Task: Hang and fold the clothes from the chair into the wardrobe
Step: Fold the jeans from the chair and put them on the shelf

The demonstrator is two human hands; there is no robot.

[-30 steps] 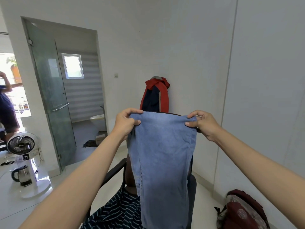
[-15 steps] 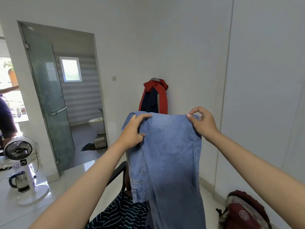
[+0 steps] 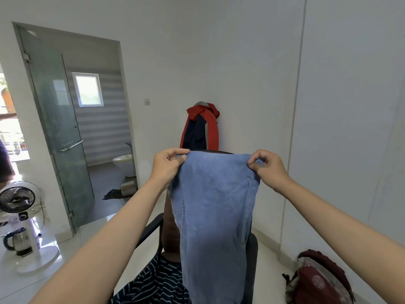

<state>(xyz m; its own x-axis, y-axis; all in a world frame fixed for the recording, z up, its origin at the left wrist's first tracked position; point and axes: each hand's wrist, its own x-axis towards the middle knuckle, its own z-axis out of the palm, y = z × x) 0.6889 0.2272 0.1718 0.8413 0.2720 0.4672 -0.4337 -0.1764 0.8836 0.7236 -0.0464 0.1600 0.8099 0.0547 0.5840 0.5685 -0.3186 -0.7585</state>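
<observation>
A pair of light blue jeans [image 3: 215,207] hangs lengthwise in front of me, held up by its top edge. My left hand [image 3: 167,166] pinches the top left corner and my right hand [image 3: 266,167] pinches the top right corner. Behind and below the jeans stands a black chair [image 3: 151,229], mostly hidden by the denim. A dark striped garment [image 3: 153,286] lies on its seat. No wardrobe is in view.
A red and navy jacket [image 3: 200,128] hangs on the wall behind the chair. A dark red backpack [image 3: 317,279] sits on the floor at the lower right. At left are a white fan [image 3: 17,199], a kettle [image 3: 16,242] and a glass door [image 3: 59,132] open to a bathroom.
My left hand shifted from lying on the front of the denim to pinching the top left corner. The jeans dropped slightly and now hang flatter between both hands.
</observation>
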